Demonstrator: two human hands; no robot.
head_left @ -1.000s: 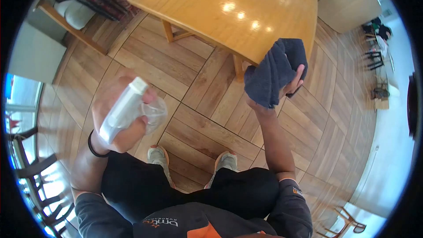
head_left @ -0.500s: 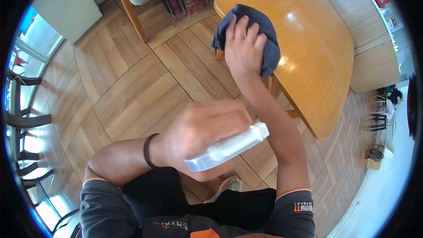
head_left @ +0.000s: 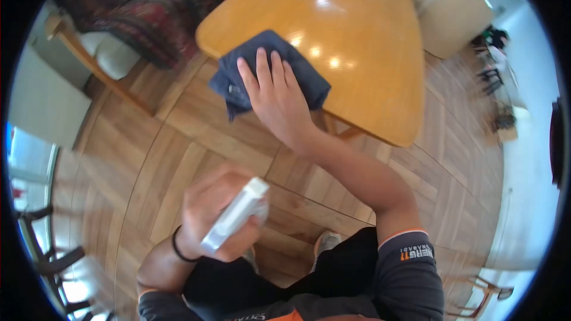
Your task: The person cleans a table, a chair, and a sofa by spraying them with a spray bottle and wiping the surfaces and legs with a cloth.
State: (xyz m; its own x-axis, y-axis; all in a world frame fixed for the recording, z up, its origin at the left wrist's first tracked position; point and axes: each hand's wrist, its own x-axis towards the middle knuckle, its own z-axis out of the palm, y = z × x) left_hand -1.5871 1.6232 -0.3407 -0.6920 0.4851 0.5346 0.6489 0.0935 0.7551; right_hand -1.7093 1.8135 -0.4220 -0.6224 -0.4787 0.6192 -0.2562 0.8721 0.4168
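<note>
My right hand (head_left: 279,98) lies over a dark blue-grey cloth (head_left: 303,74), its fingers spread along the top. The cloth is folded and rests on the near left edge of a glossy wooden table (head_left: 369,77), with a loose part hanging past the edge. Lower down, in front of my body, my left hand (head_left: 208,208) is closed around a spray bottle (head_left: 238,214). Its white spray head shows from above; the body of the bottle is mostly hidden by the hand, and motion blurs it.
Behind the table's left side hangs a patterned dark red fabric (head_left: 160,18). A wooden chair leg (head_left: 107,74) stands to the left on the wood-patterned floor (head_left: 178,184). Dark chairs (head_left: 53,261) line the far left, and a wooden panel (head_left: 458,6) stands beyond the table.
My view has turned, so the table sits further left. My right hand and the cloth remain at the table edge, the fingers now flatter. My left hand has moved left and lower with the spray bottle.
</note>
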